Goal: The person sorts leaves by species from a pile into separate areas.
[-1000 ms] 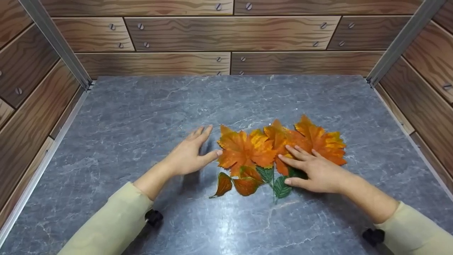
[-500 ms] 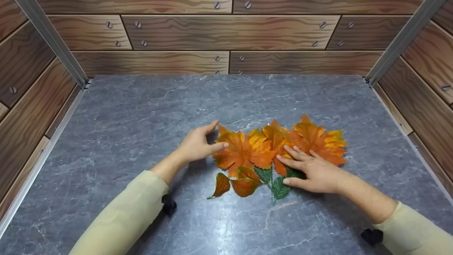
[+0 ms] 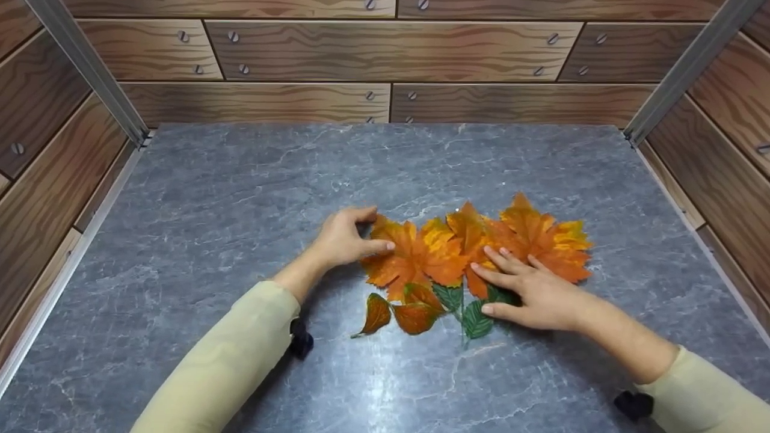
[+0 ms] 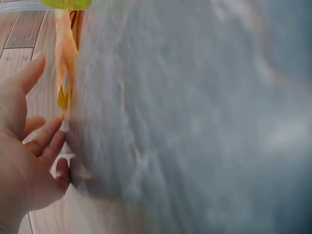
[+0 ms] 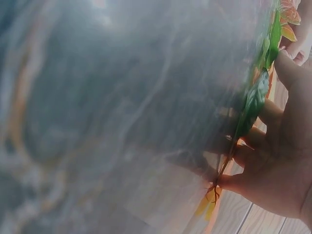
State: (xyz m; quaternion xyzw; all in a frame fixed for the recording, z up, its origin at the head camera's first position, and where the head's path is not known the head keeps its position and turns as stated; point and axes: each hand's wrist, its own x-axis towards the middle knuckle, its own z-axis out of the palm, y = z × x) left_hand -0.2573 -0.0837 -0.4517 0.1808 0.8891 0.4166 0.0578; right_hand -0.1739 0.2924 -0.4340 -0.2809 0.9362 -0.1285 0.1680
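An orange-yellow artificial maple leaf (image 3: pixel 415 258) lies flat on the table, with more large leaves (image 3: pixel 529 225) overlapping to its right. My left hand (image 3: pixel 346 236) is at its left edge: the thumb reaches over the leaf, and the fingertips are by its far-left tip. In the left wrist view the thumb stands apart from the leaf (image 4: pixel 63 48), while a finger touches or nearly touches its tip. With spread fingers my right hand (image 3: pixel 535 294) rests on the middle leaves. Below are small reddish-brown leaves (image 3: pixel 415 317) and green leaves (image 3: pixel 478 322), partly under the right thumb.
The grey marbled tabletop (image 3: pixel 271 174) surrounds the leaves. Wood-print panels (image 3: pixel 391 54) wall it at the back and both sides, joined by metal corner posts (image 3: pixel 96 78). Dark clips (image 3: pixel 301 340) hang at the sleeve cuffs.
My left hand has moved right and slightly away from me, and its thumb now lies over the leaf's left edge. The right hand stays on the leaves. The leaves have barely shifted.
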